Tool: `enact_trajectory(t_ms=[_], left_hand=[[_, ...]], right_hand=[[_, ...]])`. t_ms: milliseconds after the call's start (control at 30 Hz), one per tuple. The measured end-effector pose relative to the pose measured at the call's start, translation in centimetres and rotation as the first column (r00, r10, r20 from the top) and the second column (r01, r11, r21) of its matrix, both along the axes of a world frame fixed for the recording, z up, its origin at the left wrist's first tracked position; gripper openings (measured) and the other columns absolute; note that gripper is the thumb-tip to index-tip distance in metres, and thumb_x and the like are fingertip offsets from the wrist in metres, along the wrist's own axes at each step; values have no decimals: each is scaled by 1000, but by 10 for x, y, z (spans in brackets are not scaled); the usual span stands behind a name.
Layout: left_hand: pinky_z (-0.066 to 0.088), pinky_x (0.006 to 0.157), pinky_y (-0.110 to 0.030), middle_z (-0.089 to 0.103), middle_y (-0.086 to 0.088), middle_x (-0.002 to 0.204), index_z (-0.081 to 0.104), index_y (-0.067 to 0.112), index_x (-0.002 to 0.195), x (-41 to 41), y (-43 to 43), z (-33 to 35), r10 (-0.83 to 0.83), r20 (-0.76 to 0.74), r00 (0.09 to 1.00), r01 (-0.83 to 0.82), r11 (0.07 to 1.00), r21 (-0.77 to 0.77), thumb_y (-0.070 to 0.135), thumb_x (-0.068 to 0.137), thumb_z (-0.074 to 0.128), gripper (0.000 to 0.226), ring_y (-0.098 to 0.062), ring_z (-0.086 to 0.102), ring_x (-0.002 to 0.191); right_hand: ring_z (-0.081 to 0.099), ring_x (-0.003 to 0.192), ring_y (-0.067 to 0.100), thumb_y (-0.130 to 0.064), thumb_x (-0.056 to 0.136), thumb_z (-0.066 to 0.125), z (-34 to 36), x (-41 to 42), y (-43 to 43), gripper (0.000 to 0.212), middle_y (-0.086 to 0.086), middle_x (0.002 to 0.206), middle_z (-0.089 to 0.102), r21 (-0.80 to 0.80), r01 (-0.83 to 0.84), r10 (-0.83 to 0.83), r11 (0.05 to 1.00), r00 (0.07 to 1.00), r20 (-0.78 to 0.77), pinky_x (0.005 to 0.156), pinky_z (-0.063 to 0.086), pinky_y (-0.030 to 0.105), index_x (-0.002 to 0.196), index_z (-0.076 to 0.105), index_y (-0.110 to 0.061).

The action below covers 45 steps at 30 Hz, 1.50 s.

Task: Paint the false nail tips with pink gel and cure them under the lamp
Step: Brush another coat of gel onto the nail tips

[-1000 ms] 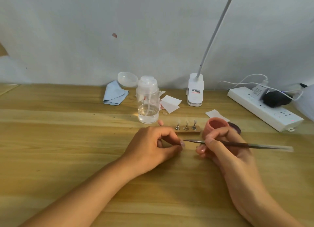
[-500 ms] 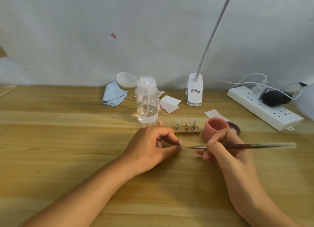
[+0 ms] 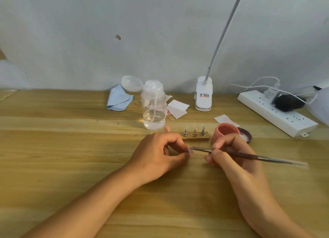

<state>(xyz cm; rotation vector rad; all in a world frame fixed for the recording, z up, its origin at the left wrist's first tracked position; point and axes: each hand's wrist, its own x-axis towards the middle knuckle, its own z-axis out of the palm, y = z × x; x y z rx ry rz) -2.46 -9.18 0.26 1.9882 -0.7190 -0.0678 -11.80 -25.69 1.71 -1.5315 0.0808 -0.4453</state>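
Wooden table [image 3: 71,148]: small pale-pink nail tip [image 3: 190,150] against brush [image 3: 258,157].

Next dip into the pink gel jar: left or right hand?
Right. The right hand grips the brush and sits just in front of the open pink gel jar. The left hand is pinching the nail tip.

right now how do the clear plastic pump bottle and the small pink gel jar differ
The clear plastic pump bottle is tall and see-through; the small pink gel jar is short and opaque. The bottle holds clear liquid; the jar is pink inside. Both stand upright.
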Motion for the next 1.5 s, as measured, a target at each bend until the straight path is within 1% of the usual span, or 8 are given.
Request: enact_trajectory(t_ms=[300, 433, 600, 833, 933, 1100, 1333, 1500], left_hand=[[28, 46, -6, 71, 22, 73, 72, 20, 74, -2, -1, 2, 3, -31, 1000, -4, 1000, -8, 14, 80, 80, 12, -1, 34, 39], [28, 47, -8, 71, 22, 74, 71, 25, 74, -3, -1, 3, 12, -28, 1000, -12, 1000, 2, 18, 80, 80, 13, -1, 36, 39], [27, 46, -7, 64, 26, 60, 70, 24, 74, -3, 0, 3, 17, -5, 1000, -17, 1000, 16, 16, 80, 80, 14, 0, 37, 38], [28, 46, -6, 65, 26, 62, 72, 20, 76, -3, 0, 3, 7, -7, 1000, -7, 1000, 4, 16, 81, 80, 11, -1, 38, 40], [28, 47, -5, 64, 26, 62, 71, 21, 75, -2, 0, 2, 6, 10, 1000, -7, 1000, 9, 16, 80, 80, 12, -1, 39, 40], [31, 49, -8, 63, 29, 62, 71, 18, 77, -1, 0, 0, -3, 12, 1000, 3, 1000, -15, 16, 82, 80, 10, -2, 35, 38], [30, 48, -6, 62, 28, 60, 69, 23, 73, -1, 0, -2, -18, 12, 1000, 19, 999, -31, 16, 82, 79, 16, -1, 34, 38], [33, 51, -6, 68, 24, 68, 72, 17, 78, -1, 1, 0, -28, -18, 999, 28, 999, -35, 17, 82, 79, 8, -2, 34, 41]], right_hand=[[45, 64, 14, -9, 72, 59, 2, -1, 2, 9, 14, 60, 43, -61, 17, -16, 998, 1000, 9, 57, 37, 20, 69, 50, -10], [54, 67, 17, 0, 82, 63, -3, 1, -2, 22, 0, 60, 50, 36, 42, -42, 998, 999, 5, 76, 47, 30, 70, 52, -14], [54, 64, 17, 1, 84, 66, -4, 1, 1, 18, 14, 64, 53, -21, -7, 7, 1000, 1000, 16, 68, 47, 26, 76, 55, -11], [52, 58, 8, 8, 90, 53, -4, 3, -1, 26, -2, 57, 51, 62, 51, -52, 997, 998, 21, 79, 51, 34, 73, 54, -12], [57, 64, 12, 4, 89, 58, -4, 3, 1, 21, 3, 62, 60, -14, -4, 4, 1000, 1000, 27, 67, 48, 19, 76, 57, -12], [48, 52, 6, 7, 87, 51, -4, 4, 1, 25, -4, 52, 46, 45, 109, -109, 993, 994, -4, 77, 50, 44, 69, 52, -11], [59, 64, 11, 1, 90, 59, -3, 4, 1, 16, 5, 64, 63, 45, 10, -11, 999, 999, 33, 62, 47, 18, 78, 57, -10], [51, 57, 15, 8, 89, 52, -5, 3, -1, 22, 2, 55, 50, 11, 92, -93, 996, 995, 23, 72, 49, 40, 74, 52, -9]])
